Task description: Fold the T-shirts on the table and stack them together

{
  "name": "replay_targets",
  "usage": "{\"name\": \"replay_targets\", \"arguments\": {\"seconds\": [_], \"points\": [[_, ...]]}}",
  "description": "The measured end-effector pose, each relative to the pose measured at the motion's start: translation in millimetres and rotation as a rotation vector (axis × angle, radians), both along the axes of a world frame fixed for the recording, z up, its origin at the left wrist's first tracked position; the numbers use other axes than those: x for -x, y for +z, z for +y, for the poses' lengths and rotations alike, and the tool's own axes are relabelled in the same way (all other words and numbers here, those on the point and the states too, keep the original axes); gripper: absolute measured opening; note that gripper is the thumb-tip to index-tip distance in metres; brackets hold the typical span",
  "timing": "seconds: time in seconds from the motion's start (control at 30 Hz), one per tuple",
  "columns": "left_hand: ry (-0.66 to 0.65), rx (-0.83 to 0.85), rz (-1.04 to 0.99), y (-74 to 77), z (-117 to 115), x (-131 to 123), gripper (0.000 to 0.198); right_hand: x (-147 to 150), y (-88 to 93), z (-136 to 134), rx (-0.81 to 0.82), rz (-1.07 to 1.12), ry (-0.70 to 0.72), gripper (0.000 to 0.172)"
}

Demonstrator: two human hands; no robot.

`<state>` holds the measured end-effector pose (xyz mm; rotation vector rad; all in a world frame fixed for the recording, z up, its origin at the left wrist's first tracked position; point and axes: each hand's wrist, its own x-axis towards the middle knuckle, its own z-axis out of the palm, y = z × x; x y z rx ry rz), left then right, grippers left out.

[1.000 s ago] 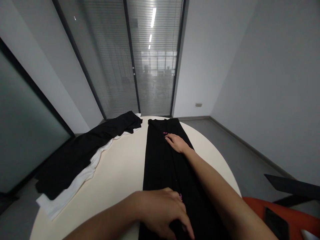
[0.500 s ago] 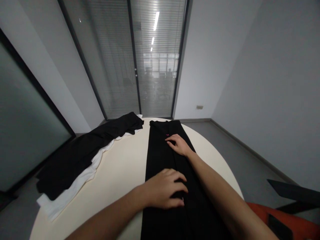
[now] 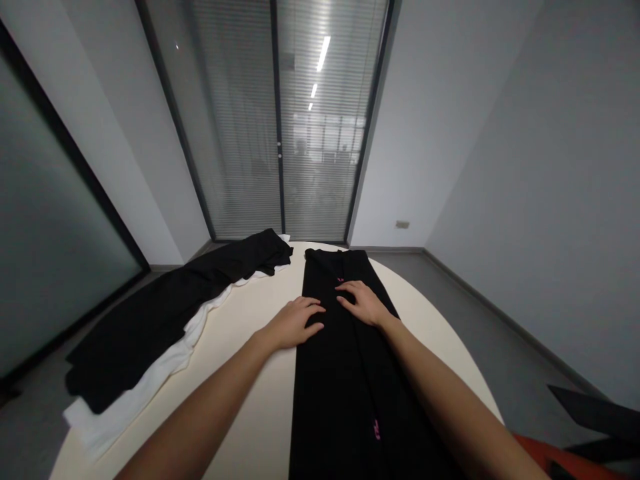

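garment flat on the table, two open hands on it.
its long axis ran from the near side straight away, one end pointing at the far rim; the right hand lay on its upper part, fingers loosely spread, gripping nothing; the left hand reached its left edge, thumb and fingers apart; to the left, black cloth lay over white cloth.

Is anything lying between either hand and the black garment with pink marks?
Nothing visible. The left hand is at the left edge of the garment, the right hand over its far part; the other clothes lie apart, farther left on the table.
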<state>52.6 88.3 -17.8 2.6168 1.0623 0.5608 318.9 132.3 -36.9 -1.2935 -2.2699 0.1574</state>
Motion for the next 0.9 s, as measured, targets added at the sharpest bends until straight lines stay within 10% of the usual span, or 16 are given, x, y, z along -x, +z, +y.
{"name": "replay_targets", "arguments": {"seconds": [0.3,0.6,0.9], "points": [[0.141,-0.063,-0.024,-22.8,18.8,2.8,0.044,5.7,10.4,30.0,0.151,0.027,-0.061,0.033],[0.151,-0.007,-0.043,-17.9,24.9,3.0,0.044,77.9,47.2,123.9,0.113,-0.057,-0.274,0.035],[0.169,0.035,-0.065,-14.0,28.9,1.9,0.046,109.1,28.9,205.0,0.276,-0.04,-0.378,0.047]]}}
